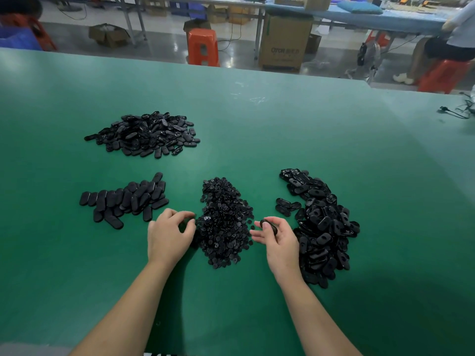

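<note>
Oval piece (268,225): black, rounded ends, pinched in right hand (279,238).
Left hand (171,233): curled at disc pile (226,222) between hands; grip unclear.

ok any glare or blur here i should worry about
Head view: soft pale glare on the far half of the green table; wide-angle bend bows its far edge; the red stool behind is blurred; the disc pile and the oval piece in the right hand show little detail, black on black.
</note>
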Available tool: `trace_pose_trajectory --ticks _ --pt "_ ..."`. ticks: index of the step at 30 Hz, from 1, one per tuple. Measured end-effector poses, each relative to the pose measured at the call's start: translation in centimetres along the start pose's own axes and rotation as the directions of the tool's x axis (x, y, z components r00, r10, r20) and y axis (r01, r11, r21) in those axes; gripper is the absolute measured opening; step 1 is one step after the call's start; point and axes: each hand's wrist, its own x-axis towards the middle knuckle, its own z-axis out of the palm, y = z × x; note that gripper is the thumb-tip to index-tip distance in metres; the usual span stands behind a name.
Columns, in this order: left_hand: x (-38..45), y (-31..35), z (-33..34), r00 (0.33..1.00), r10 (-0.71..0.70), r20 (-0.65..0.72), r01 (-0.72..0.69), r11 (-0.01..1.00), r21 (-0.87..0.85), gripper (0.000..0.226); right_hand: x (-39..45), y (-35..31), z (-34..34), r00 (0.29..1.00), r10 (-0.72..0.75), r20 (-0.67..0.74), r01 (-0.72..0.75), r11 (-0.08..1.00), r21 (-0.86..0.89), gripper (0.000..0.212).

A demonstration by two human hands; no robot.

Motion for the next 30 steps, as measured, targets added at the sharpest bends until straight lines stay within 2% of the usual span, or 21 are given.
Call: trace_pose_trajectory --ticks 6,12,16,19,23,30 --pt "0.09 -0.16 0.05 1.000 -0.007 -0.016 0.007 1.000 -0.011 0.012 -0.33 -0.46 -0.16 1.000 -0.014 -0.015 0.014 1.000 0.000 0.005" --pt "0.13 -0.02 -0.04 0.997 -0.065 -0.043 0.061 0.995 -0.076 0.019 -0.25 -0.03 -0.24 0.999 -0.042 0.011 0.043 0.998 -0.052 0.010" --pt "0.05 0.01 -0.24 0.996 -0.086 -0.002 0.085 0.987 -0.135 0.032 -0.13 0.04 -0.20 0.998 -0.056 0.042 0.060 0.993 -0.099 0.022" --pt "-0.06 -0.14 -0.34 0.996 -0.078 0.049 0.084 0.988 -0.130 0.042 -0.08 0.01 -0.20 0.996 -0.074 0.043 0.079 0.990 -0.120 0.020" --pt "-0.07 -0.29 -0.27 0.996 -0.040 0.074 0.044 0.997 -0.058 0.037 -0.09 -0.11 -0.21 0.997 -0.064 0.044 0.067 0.994 -0.083 0.013" --pt "-0.18 -0.38 -0.29 0.998 -0.004 0.062 0.008 0.998 -0.059 0.022 -0.03 -0.13 -0.12 0.997 -0.066 0.029 0.069 0.995 -0.075 0.005"
